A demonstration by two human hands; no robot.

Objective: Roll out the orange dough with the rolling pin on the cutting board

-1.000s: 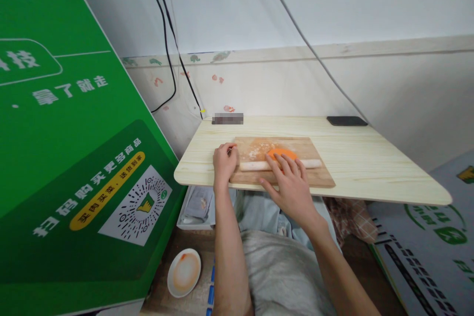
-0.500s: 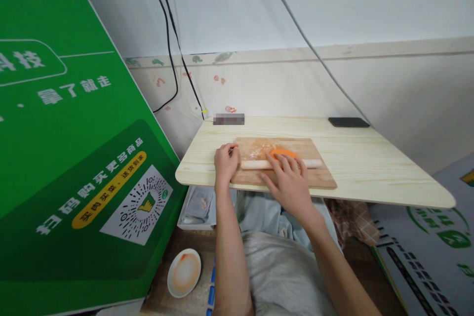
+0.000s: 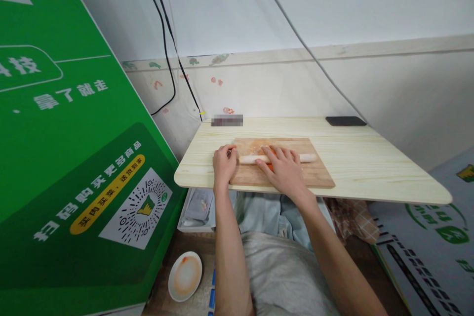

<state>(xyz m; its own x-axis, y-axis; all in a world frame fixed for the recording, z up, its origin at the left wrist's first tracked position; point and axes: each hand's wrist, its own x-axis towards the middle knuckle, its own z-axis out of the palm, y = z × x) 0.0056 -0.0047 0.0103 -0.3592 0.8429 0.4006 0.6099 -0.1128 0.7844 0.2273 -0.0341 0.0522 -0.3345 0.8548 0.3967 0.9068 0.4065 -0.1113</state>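
A pale rolling pin (image 3: 248,159) lies crosswise on a wooden cutting board (image 3: 316,177). My right hand (image 3: 284,170) rests over the pin, palm down, its fingers stretched forward across it. Under the pin and partly covered by that hand is a flat orange piece (image 3: 269,167), like dough; its full outline is hidden. My left hand (image 3: 223,164) is at the board's left edge with its fingers curled in, close to the pin's left end. A small dark spot shows between those fingers, too small to name. Whitish-orange smears mark the board behind the pin.
The board lies on a light wood-grain table (image 3: 370,168). A black phone-like slab (image 3: 346,121) and a blurred-out item (image 3: 227,120) lie at its back edge. A stained white plate (image 3: 185,276) sits low on the left, beside a large green panel (image 3: 92,158). Cables hang along the wall.
My right hand and the rolling pin have moved slightly away from me, over the orange piece, which now shows in front of the pin too. My left hand keeps its place on the board's edge.
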